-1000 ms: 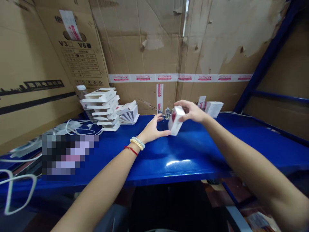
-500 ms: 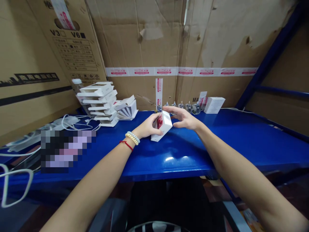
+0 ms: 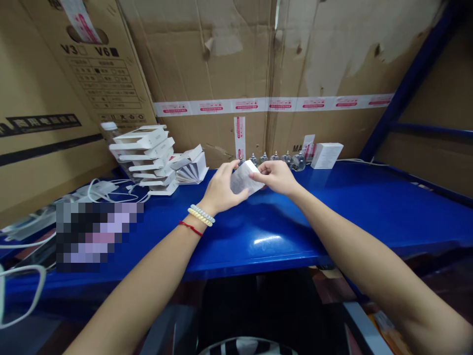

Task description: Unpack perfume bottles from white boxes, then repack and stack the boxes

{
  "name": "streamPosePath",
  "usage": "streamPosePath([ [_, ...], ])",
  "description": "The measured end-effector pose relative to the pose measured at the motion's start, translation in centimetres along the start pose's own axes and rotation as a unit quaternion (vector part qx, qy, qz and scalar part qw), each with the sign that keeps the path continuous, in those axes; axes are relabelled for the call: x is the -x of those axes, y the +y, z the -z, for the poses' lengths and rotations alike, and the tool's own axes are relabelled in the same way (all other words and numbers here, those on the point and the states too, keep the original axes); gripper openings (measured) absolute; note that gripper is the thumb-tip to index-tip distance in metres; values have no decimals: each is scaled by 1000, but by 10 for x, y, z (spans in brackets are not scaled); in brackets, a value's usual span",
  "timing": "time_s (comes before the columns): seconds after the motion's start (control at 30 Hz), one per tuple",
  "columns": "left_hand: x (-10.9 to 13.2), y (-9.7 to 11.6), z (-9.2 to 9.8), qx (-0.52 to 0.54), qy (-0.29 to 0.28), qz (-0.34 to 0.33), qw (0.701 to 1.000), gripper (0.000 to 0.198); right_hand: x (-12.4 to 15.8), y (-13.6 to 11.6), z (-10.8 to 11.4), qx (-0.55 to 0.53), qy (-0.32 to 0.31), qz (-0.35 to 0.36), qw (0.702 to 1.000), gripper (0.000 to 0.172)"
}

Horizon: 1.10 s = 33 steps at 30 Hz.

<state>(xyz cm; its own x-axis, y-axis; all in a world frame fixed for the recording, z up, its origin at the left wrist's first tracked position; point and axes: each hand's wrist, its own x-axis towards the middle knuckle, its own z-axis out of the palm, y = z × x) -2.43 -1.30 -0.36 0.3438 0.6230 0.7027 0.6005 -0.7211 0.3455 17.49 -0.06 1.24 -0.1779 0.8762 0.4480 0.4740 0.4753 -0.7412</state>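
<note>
A small white box (image 3: pixel 242 178) is held tilted above the blue tabletop, its face with fine grey print turned toward me. My left hand (image 3: pixel 223 187) wraps its left side, thumb along the lower edge and fingers at the top left. With thumb and fingers, my right hand (image 3: pixel 277 176) grips the box at its upper right edge. Right behind the hands stands a row of small round glass bottles (image 3: pixel 275 156) with pointed tops, partly covered by the hands and the box.
Stacked open white boxes (image 3: pixel 148 153) stand at the left, beside a fanned bundle of white cartons (image 3: pixel 192 167). A closed white box (image 3: pixel 327 156) sits at the back right. White cables (image 3: pixel 99 190) and a blurred-out item (image 3: pixel 99 234) lie at the left. Cardboard (image 3: pixel 221 74) walls the back.
The box has been turned from its red-pictured side to a printed grey-white side. My right hand has closed from hovering open onto the box's edge. My left hand has shifted around it.
</note>
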Motion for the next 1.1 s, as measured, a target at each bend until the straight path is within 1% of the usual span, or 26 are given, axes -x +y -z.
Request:
streamPosePath([
  [0.03, 1, 3, -5, -30, -20, 14, 999, 82, 0, 0, -4, -35, 6, -45, 998, 39],
  [0.1, 3, 6, -13, -66, -69, 46, 994, 99, -1, -2, -9, -104, -5, -122, 987, 39],
  [0.13, 3, 6, -15, -73, -90, 59, 992, 103, -1, -4, -11, -133, -16, -152, 979, 38],
  [0.23, 1, 1, -13, -63, -137, 62, 987, 100, 1, -9, -10, -205, -88, -205, 953, 31],
  [0.3, 0, -4, -8, -51, -163, 47, 984, 102, 2, -10, -7, -236, -132, -215, 938, 21],
  [0.33, 0, -6, -5, -46, -174, 41, 983, 104, 2, -11, -6, -242, -141, -216, 935, 16],
  [0.4, -1, -8, -1, -40, -191, 31, 980, 107, 3, -10, -4, -242, -140, -219, 935, 8],
  [0.43, -1, -8, 0, -39, -197, 26, 979, 107, 3, -10, -4, -242, -139, -219, 935, 7],
  [0.5, -1, -7, 0, -47, -205, 11, 978, 107, 3, -9, -4, -244, -143, -219, 934, 9],
  [0.63, -3, -1, -1, -78, -213, -16, 974, 103, 3, -8, -6, -225, -150, -215, 939, 20],
  [0.73, -3, -2, 1, -81, -223, -15, 971, 100, 1, -1, -9, -222, -131, -189, 947, 34],
  [0.8, -3, -4, 3, -75, -221, -3, 972, 101, -1, 4, -10, -195, -102, -158, 963, 47],
  [0.83, -3, -5, 4, -73, -218, 1, 973, 102, -2, 7, -10, -158, -82, -125, 976, 53],
  [0.87, -3, -6, 4, -74, -214, 4, 974, 102, -2, 9, -10, -106, -59, -74, 990, 58],
  [0.9, -2, -7, 4, -77, -210, 5, 975, 102, -2, 10, -10, -42, -34, -6, 999, 59],
  [0.93, -2, -8, 3, -82, -207, 5, 975, 101, -2, 11, -9, 23, -10, 68, 997, 57],
  [0.97, -2, -8, 3, -86, -206, 3, 975, 100, -1, 10, -7, 79, 9, 134, 988, 53],
  [1.0, -2, -9, 3, -89, -204, 1, 975, 99, -1, 10, -6, 118, 22, 181, 976, 46],
  [1.03, -2, -9, 2, -90, -203, -1, 975, 99, 0, 9, -5, 138, 29, 204, 969, 39],
  [1.1, -2, -10, 2, -86, -200, -2, 976, 99, 1, 7, -2, 132, 12, 202, 970, 27],
])
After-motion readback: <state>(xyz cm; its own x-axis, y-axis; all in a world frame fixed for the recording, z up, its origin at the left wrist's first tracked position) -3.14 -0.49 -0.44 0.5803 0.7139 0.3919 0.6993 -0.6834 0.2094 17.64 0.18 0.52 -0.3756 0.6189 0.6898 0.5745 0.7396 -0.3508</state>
